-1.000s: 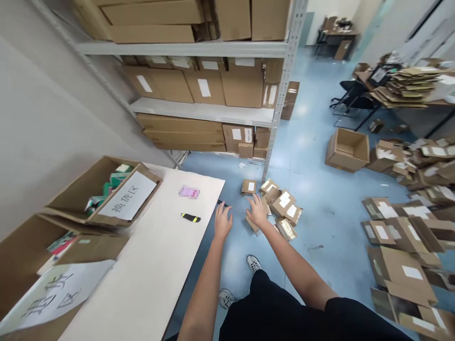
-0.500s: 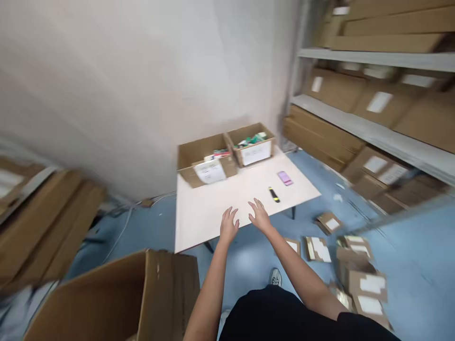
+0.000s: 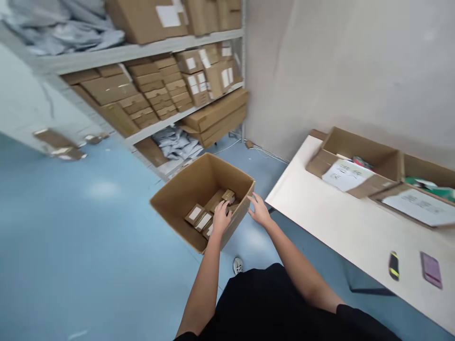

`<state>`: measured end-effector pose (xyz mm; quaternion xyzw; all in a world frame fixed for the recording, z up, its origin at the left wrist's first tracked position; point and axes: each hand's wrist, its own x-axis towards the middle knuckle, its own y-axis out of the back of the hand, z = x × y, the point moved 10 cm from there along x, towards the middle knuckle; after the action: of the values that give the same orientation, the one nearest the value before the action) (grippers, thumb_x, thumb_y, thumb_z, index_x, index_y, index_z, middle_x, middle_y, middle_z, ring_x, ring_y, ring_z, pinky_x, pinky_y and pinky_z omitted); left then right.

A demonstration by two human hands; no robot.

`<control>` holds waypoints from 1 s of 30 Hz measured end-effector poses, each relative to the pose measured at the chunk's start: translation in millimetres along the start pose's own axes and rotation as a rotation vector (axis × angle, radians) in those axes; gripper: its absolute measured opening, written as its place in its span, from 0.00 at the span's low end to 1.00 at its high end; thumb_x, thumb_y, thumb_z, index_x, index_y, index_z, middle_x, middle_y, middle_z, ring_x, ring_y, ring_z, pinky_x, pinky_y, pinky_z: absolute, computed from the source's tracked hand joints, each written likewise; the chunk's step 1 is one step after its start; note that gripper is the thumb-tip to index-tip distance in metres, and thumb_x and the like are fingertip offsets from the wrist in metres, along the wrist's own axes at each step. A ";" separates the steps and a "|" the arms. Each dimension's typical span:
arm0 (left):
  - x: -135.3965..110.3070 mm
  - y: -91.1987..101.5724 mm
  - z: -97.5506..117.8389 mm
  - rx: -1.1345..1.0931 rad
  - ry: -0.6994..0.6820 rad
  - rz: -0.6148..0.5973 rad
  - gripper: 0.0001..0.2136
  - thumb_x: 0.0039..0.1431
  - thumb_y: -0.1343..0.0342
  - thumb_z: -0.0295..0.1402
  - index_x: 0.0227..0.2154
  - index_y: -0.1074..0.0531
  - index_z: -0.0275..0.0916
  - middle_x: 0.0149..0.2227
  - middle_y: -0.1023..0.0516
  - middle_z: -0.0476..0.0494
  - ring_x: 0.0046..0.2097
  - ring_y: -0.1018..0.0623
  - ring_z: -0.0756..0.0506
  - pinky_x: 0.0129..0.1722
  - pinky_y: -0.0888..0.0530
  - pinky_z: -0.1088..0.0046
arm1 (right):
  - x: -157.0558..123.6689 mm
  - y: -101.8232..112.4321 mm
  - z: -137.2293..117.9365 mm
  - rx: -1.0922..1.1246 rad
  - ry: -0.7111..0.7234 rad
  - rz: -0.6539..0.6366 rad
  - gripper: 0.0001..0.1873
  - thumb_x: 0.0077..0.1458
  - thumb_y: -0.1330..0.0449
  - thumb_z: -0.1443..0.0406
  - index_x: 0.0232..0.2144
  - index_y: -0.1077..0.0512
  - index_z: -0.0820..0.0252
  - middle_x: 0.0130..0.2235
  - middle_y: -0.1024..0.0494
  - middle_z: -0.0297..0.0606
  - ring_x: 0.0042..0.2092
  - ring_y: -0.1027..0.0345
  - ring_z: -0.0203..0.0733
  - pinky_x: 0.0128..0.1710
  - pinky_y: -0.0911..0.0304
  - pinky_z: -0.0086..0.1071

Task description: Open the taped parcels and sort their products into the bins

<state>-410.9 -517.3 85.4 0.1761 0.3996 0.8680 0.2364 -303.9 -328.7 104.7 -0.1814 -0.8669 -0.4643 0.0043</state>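
A large open carton [image 3: 177,208] stands on the blue floor before me, with several small labelled cardboard boxes [image 3: 195,214] at its bottom. My left hand [image 3: 222,218] is over the carton's opening, fingers curved and apart, with nothing seen in it. Whether it touches a box below, I cannot tell. Beside the carton's right corner is my right hand [image 3: 259,210], fingers spread and empty; contact with the cardboard is unclear.
To the right a white table [image 3: 320,218] bears two open cartons with paper labels [image 3: 348,174], a black-and-yellow cutter [image 3: 394,266] and a purple phone [image 3: 431,270]. Metal shelving [image 3: 149,132] full of boxes runs along the left. Loose cardboard [image 3: 59,142] lies on the floor.
My view has swung left from the table to the large carton. Both hands, over the table's front edge before, are now at the carton, still with fingers apart.
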 end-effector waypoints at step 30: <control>16.4 -187.8 -518.6 -0.040 1.016 -0.280 0.33 0.60 0.38 0.30 0.69 0.36 0.38 0.73 0.40 0.29 0.72 0.36 0.30 0.68 0.33 0.55 | 178.7 -581.4 24.4 -0.220 0.232 -0.993 0.44 0.58 0.40 0.72 0.75 0.44 0.56 0.78 0.55 0.47 0.77 0.62 0.64 0.71 0.49 0.57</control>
<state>-630.2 -718.0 -379.5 -0.3266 0.4668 0.8115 0.1300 -652.1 -546.0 -344.8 0.3048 -0.7884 -0.5158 -0.1395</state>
